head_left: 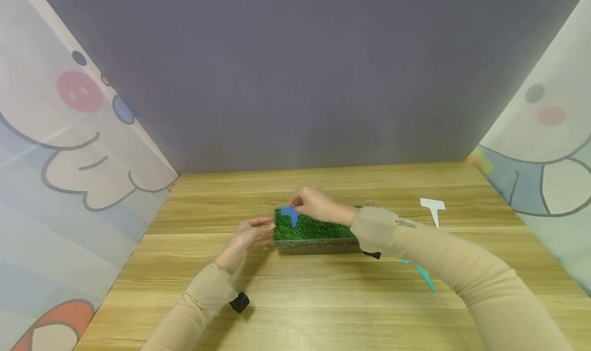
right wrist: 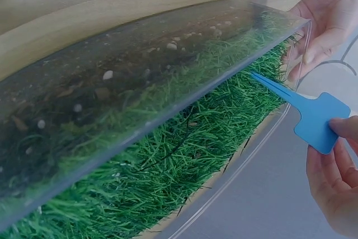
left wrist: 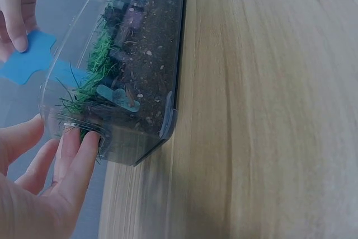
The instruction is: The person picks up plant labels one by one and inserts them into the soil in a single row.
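Observation:
A clear plastic planter box holds dark soil under bright green grass. My right hand pinches the broad head of a blue T-shaped plant label between thumb and fingers. The label's narrow stem points down, its tip among the grass near the box's left end. My left hand rests its extended fingers against that end wall from outside. Through the wall, a pale blue rounded shape shows beside the soil; I cannot tell what it is.
On the wooden table, a white T-shaped label lies right of the box. A teal label lies nearer, partly hidden by my right sleeve. A grey panel stands behind, with cartoon-printed sheets at both sides.

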The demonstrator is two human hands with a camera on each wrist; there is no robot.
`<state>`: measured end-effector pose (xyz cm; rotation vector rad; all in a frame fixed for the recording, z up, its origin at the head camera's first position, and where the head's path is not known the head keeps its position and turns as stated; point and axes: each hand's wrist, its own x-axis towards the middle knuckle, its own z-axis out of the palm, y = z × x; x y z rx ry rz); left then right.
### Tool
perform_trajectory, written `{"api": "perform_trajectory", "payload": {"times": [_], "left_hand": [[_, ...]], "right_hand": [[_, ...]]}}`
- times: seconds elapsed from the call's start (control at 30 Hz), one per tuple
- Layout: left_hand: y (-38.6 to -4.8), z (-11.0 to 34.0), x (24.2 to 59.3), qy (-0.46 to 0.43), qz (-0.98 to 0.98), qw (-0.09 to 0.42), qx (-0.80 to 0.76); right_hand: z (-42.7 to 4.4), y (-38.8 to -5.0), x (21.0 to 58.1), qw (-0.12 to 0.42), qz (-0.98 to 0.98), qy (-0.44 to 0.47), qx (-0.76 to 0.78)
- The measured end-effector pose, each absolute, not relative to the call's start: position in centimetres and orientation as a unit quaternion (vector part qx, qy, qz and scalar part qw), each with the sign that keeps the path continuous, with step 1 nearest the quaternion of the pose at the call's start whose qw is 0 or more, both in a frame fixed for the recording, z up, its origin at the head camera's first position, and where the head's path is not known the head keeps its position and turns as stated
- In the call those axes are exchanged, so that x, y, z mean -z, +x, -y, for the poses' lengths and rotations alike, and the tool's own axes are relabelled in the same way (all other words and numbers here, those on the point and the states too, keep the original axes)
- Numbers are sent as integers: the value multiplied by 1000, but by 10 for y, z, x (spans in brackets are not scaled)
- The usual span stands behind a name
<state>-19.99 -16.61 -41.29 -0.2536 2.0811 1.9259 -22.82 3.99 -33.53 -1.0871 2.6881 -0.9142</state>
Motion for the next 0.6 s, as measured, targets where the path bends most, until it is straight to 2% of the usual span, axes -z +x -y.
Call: {"api": "perform_trajectory", "payload": {"times": [0.6], "left_hand": [[-200,166,412,-100,-716,141,-677]], "right_hand": [[-30,-232,338,63,-884,-354,299]]}}
